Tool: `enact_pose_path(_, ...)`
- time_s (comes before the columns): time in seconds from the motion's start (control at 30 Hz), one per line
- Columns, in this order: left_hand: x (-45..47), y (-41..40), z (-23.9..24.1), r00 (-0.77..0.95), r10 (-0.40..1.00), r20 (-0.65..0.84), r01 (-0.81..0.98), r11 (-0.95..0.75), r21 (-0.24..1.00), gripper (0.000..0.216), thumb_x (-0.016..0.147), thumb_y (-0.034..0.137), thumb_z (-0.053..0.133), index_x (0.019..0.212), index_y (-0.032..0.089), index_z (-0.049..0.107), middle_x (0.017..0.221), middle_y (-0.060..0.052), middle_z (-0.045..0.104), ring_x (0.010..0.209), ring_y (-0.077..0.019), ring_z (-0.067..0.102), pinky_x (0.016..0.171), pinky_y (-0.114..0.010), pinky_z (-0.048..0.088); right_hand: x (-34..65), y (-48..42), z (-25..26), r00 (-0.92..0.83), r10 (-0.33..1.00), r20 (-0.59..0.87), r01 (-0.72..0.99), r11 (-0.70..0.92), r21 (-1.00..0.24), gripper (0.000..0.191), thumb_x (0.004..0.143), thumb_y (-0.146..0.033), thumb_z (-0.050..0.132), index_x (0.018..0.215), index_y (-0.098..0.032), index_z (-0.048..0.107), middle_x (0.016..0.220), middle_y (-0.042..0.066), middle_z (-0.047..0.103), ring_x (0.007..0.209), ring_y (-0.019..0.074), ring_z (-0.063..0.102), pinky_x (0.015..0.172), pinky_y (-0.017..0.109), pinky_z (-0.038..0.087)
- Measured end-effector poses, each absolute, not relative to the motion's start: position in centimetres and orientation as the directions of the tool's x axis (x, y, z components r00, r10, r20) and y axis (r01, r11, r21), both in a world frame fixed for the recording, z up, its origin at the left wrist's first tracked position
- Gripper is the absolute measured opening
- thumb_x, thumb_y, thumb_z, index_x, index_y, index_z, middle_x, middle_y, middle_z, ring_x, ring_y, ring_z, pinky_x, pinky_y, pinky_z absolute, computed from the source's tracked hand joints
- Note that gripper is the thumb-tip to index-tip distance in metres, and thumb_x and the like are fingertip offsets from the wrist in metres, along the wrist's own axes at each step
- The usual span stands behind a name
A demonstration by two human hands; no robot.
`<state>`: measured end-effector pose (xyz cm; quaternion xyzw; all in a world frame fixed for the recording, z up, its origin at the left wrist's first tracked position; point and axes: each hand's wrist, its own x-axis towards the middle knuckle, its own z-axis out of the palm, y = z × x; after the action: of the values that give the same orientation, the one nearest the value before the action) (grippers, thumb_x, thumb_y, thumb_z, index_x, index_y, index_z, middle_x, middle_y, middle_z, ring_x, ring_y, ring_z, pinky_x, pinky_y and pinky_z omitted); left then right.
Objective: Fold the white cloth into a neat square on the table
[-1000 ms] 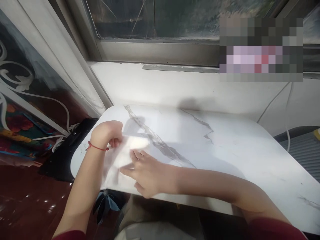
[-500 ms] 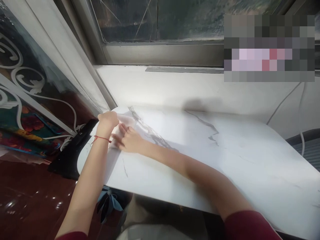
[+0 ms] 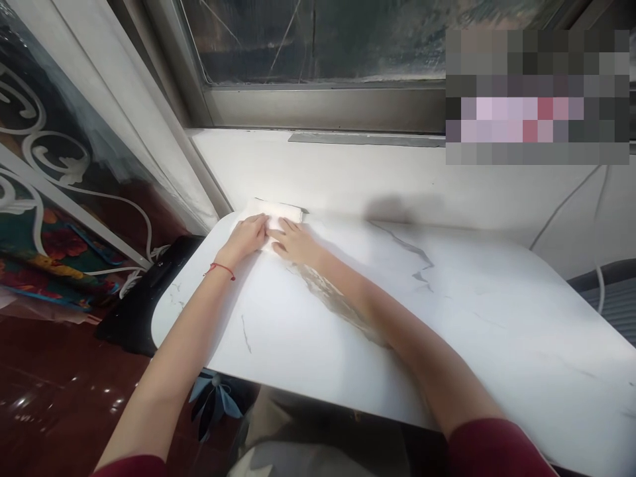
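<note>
I see the folded white cloth (image 3: 276,213) has moved to the table's (image 3: 447,311) far left corner by the wall. Its near edge is hidden under my left hand (image 3: 247,235) and right hand (image 3: 294,240), both flat, pressing it.

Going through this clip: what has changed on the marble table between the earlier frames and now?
Both hands, left hand and right hand, slid the white folded cloth from the near left part of the marble table away to its far left corner by the wall. The left hand, earlier curled on the cloth, now lies flat on it. The window frame and cable stayed put.
</note>
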<state>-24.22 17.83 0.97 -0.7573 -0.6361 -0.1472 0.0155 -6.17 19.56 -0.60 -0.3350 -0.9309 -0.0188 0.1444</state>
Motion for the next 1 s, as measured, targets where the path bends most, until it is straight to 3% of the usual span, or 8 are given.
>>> enact_pose_path(0.13,-23.8,17.2,2.7,0.133,0.964,0.230,0.959,-0.183,0.214,0.041,0.088,0.024,0.046,0.122,0.017,0.068,0.127,-0.011,0.071,0.120,-0.0280,0.064,0.102,-0.039,0.049,-5.1,18.2,0.4,-0.762,0.599,0.246,0.606,0.794,-0.055,0.046,0.098,-0.020,0.043,0.142,-0.016,0.059,0.131,0.019,0.056,0.125,0.0297,0.046,0.108,0.042,0.033)
enact_pose_path(0.3,-22.7,15.6,5.4,0.179,0.980,0.082,0.929,-0.196,0.313,0.021,0.079,0.032,0.056,0.079,0.020,0.073,0.079,-0.003,0.075,0.077,-0.0213,0.068,0.069,-0.029,0.049,-1.5,13.7,2.1,-0.833,0.539,0.123,0.539,0.841,-0.040,0.047,0.091,-0.018,0.048,0.136,-0.018,0.062,0.117,0.017,0.059,0.108,0.0301,0.052,0.096,0.043,0.038)
enact_pose_path(0.43,-21.1,13.6,7.0,0.376,0.884,-0.279,0.840,-0.198,0.505,0.021,0.075,0.038,0.064,0.074,0.020,0.074,0.071,-0.001,0.074,0.073,-0.0190,0.068,0.063,-0.025,0.047,2.1,6.7,3.3,-0.897,0.440,0.039,0.439,0.898,-0.029,0.045,0.090,-0.025,0.051,0.133,-0.017,0.061,0.119,0.020,0.060,0.106,0.0351,0.054,0.090,0.048,0.041)
enact_pose_path(0.53,-19.2,12.1,7.9,0.478,0.647,-0.594,0.797,-0.036,0.602,0.028,0.075,0.045,0.071,0.082,0.019,0.076,0.079,-0.005,0.078,0.079,-0.0210,0.073,0.066,-0.025,0.052,4.1,1.2,3.2,-0.930,0.365,0.039,0.366,0.929,0.046,0.051,0.090,-0.033,0.054,0.136,-0.010,0.054,0.127,0.027,0.059,0.118,0.0438,0.052,0.090,0.055,0.042)
enact_pose_path(0.6,-18.0,11.4,8.3,0.515,0.536,-0.669,0.794,-0.003,0.608,0.033,0.077,0.050,0.072,0.082,0.018,0.076,0.081,-0.007,0.078,0.081,-0.0221,0.074,0.068,-0.026,0.054,4.6,-1.3,2.8,-0.919,0.389,0.062,0.393,0.913,0.108,0.050,0.095,-0.038,0.050,0.134,-0.007,0.053,0.127,0.031,0.060,0.121,0.0463,0.052,0.089,0.056,0.043)
enact_pose_path(0.73,-17.0,11.2,8.1,0.576,0.551,-0.603,0.752,-0.068,0.656,0.033,0.082,0.050,0.069,0.077,0.018,0.073,0.076,-0.006,0.076,0.075,-0.0203,0.072,0.068,-0.028,0.055,4.0,-1.9,2.3,-0.886,0.461,0.041,0.462,0.878,0.123,0.045,0.100,-0.043,0.041,0.131,-0.014,0.056,0.125,0.028,0.064,0.119,0.0429,0.058,0.088,0.053,0.046)
enact_pose_path(0.83,-17.1,11.8,7.3,0.603,0.686,-0.408,0.695,-0.199,0.691,0.027,0.086,0.044,0.065,0.077,0.019,0.070,0.073,-0.003,0.071,0.072,-0.0177,0.068,0.069,-0.028,0.052,3.5,0.5,2.6,-0.846,0.533,0.020,0.531,0.839,0.119,0.040,0.099,-0.039,0.047,0.131,-0.017,0.057,0.125,0.025,0.066,0.119,0.0406,0.058,0.092,0.054,0.045)
enact_pose_path(1.0,-16.5,12.5,5.6,0.422,0.905,0.059,0.784,-0.396,0.478,0.027,0.094,0.039,0.050,0.083,0.021,0.066,0.082,-0.003,0.070,0.076,-0.0190,0.065,0.073,-0.031,0.050,3.9,6.0,2.6,-0.727,0.684,0.064,0.686,0.718,0.115,0.039,0.103,-0.034,0.042,0.133,-0.015,0.058,0.126,0.028,0.064,0.114,0.0376,0.058,0.088,0.046,0.045)
